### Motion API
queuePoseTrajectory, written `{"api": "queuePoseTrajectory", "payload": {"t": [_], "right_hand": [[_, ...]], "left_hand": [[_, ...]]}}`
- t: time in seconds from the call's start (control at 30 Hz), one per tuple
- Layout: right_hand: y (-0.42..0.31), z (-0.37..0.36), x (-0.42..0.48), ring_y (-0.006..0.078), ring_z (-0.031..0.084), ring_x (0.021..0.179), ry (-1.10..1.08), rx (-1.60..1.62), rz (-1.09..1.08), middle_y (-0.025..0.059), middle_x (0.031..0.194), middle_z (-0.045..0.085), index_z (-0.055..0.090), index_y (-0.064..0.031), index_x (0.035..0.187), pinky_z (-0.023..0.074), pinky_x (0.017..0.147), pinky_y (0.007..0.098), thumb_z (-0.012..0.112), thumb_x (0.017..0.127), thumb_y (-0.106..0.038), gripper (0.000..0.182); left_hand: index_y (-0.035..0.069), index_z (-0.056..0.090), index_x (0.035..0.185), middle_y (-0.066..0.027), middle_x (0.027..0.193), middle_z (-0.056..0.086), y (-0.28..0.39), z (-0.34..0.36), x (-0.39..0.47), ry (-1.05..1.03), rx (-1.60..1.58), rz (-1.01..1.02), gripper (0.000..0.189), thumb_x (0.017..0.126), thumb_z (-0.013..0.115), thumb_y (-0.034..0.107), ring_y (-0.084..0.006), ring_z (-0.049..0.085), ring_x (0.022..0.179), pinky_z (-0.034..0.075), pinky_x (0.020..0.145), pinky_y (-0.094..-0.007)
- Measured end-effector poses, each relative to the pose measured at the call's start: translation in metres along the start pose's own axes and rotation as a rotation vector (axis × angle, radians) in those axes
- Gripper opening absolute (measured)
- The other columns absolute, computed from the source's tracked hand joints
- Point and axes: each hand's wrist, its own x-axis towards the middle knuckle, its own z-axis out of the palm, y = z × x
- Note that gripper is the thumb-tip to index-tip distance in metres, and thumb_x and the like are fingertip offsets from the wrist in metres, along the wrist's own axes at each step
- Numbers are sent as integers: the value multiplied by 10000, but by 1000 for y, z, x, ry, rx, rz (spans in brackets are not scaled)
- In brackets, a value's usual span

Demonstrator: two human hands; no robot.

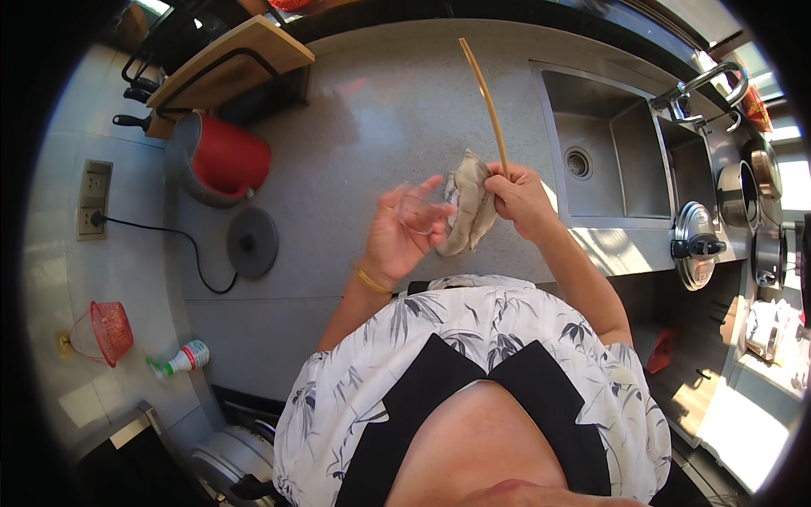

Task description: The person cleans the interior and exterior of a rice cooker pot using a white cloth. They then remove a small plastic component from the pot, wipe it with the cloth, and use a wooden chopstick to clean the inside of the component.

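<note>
My right hand (521, 195) grips a grey-beige cloth pouch or folded cloth (470, 201) by its edge, together with a long, thin wooden stick (488, 104), perhaps chopsticks, that points away over the counter. At the cloth's left side is my left hand (405, 228), its palm turned up and fingers curled. A small clear plastic or glass piece (419, 209) rests in these fingers, whose tips reach the cloth's opening. Both hands are above the grey countertop (355, 165), close to my body. What lies inside the cloth cannot be seen.
A red electric kettle (231, 158) and its round base (252, 243) stand at the left, near a wooden board (253, 51) and black-handled knives. To the right are a steel sink (608, 146), a faucet (703, 82), a lid (695, 247) and pots. A spray bottle (190, 356) is at lower left.
</note>
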Motion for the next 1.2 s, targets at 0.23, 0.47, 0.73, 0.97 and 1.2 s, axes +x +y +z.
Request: {"api": "queuePoseTrajectory", "payload": {"t": [0.23, 0.47, 0.73, 0.97, 1.2], "right_hand": [[5, 0, -11, 20, 392, 472, -64, -59, -35, -43, 611, 485, 615, 1, 1021, 284, 405, 185, 520, 794, -39, 250], [-5, -29, -26, 33, 402, 564, -13, -476, -276, -48, 695, 540, 640, -32, 1021, 323, 497, 171, 591, 860, -154, 208], [10, -111, -33, 93, 463, 599, -39, -856, -440, 29, 667, 555, 654, -77, 1011, 372, 548, 226, 623, 814, -85, 200], [11, -93, -28, 73, 448, 585, -47, -945, -469, 6, 640, 549, 668, -36, 963, 354, 511, 232, 654, 811, -173, 205], [28, -106, -20, 143, 518, 562, -67, -938, -419, 38, 635, 592, 690, -95, 883, 401, 531, 262, 668, 784, -278, 209]], "left_hand": [[48, 504, 1180, -173, 899, 643, -20, -4, 13, -23, -112, -122, 506, 870, 447, 443, -176, 555, 678, 456, 627, -283], [-4, 601, 1032, -162, 904, 657, -10, -5, 3, 73, 229, 58, 491, 881, 435, 433, -164, 608, 688, 494, 615, -275], [-8, 514, 1054, -125, 808, 654, 22, -3, -17, -128, 466, 28, 380, 891, 427, 325, -145, 611, 664, 493, 581, -261], [-19, 507, 1036, -138, 801, 651, 20, -1, -17, -154, 523, 35, 350, 879, 430, 285, -144, 605, 585, 495, 524, -233], [-22, 470, 1137, -166, 964, 616, 19, -9, -22, -216, 474, 85, 460, 870, 460, 353, -193, 616, 775, 520, 669, -295]]}}
